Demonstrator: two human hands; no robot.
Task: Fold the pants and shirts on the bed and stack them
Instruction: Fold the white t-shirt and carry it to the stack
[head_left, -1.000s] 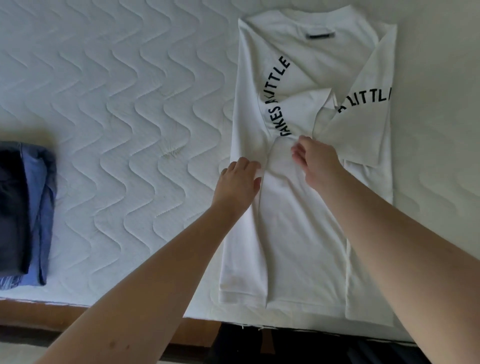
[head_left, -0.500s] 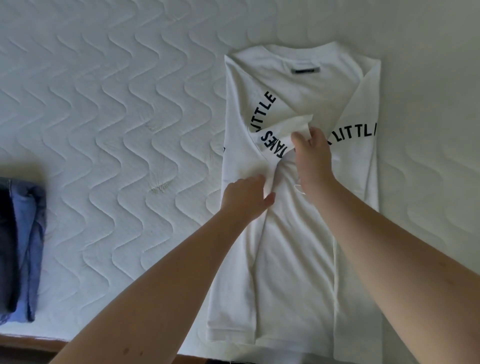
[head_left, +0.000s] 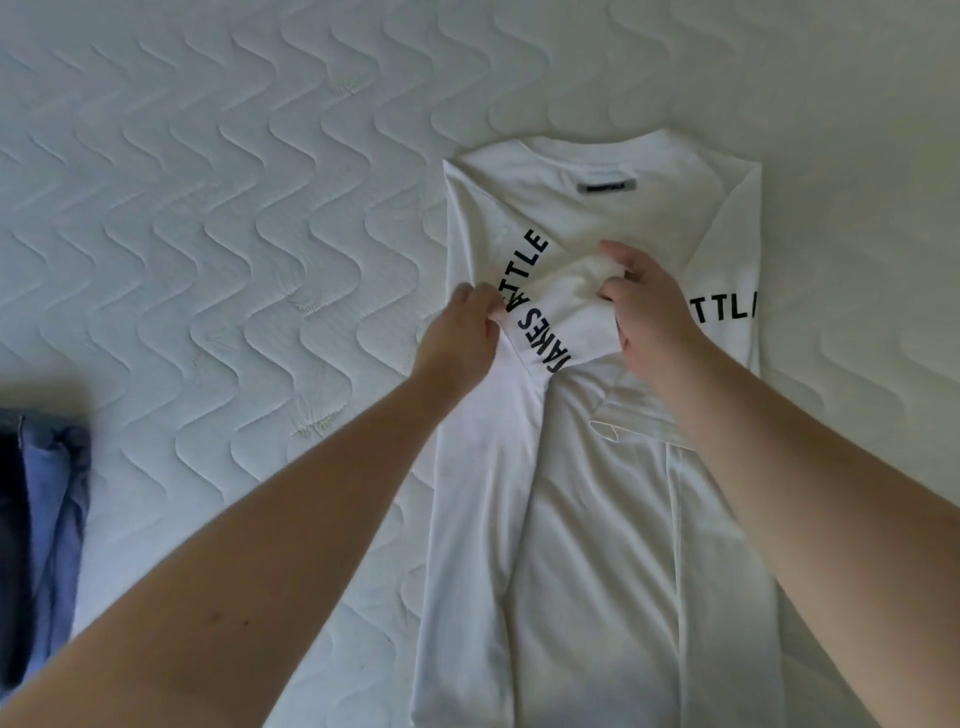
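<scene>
Two folded items sit at the far left edge, a dark garment (head_left: 9, 545) and a blue garment (head_left: 54, 519) right beside it, both cut off by the frame, so hard to say if they're pants or shirts. They're well apart from everything else on the white quilted mattress (head_left: 208, 234).

Moving right, the left hand (head_left: 460, 338) has its fingers curled shut, pinching the left side of a folded-in sleeve on the white t-shirt (head_left: 597, 519). That shirt lies lengthwise right of centre, collar end away from the person, both sides already folded inward. Black curved lettering (head_left: 530, 301) runs across the bit being held, and a dark neck label (head_left: 607, 186) shows near the collar.

Further right, the right hand (head_left: 654, 317) is closed too, gripping the sleeve's other end, bunched up a little between fingers and thumb. More lettering peeks out past that wrist near the shirt's right edge.
</scene>
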